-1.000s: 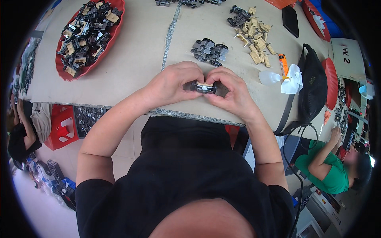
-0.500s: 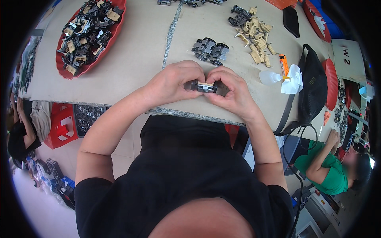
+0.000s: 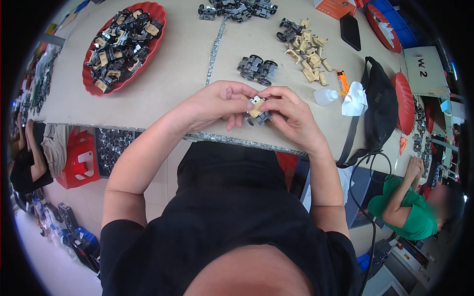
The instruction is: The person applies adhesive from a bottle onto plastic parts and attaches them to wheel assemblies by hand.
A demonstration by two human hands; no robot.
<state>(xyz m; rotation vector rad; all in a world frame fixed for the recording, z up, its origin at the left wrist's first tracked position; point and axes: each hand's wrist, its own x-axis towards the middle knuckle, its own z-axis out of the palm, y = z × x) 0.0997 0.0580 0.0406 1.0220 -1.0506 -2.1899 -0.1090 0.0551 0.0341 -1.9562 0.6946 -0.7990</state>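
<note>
Close to the table's near edge, a small toy car (image 3: 257, 112) with a tan seat piece, dark wheels and a bright metallic part is held between my two hands. My left hand (image 3: 216, 104) pinches it from the left with thumb and forefinger, the other fingers curled below. From the right, my right hand (image 3: 292, 117) grips it with bent fingers, partly hiding it. Just beyond stand grey-and-black toy car chassis (image 3: 257, 69) with large wheels. Loose tan plastic pieces (image 3: 312, 56) lie in a pile farther right, beside a couple of dark chassis.
A red scalloped tray (image 3: 162, 35) heaped with tan-and-black toy cars is at far left. More chassis (image 3: 239, 10) sit at the back. To the right are a small bottle (image 3: 325, 96), white tissue (image 3: 354, 100), a phone (image 3: 350, 32) and a black bag (image 3: 381, 106). Co-workers sit on both sides.
The toy car has been turned in my hands, from lying level to tilted, with its tan piece facing up. My left fingers have shifted around it. The view has moved slightly.
</note>
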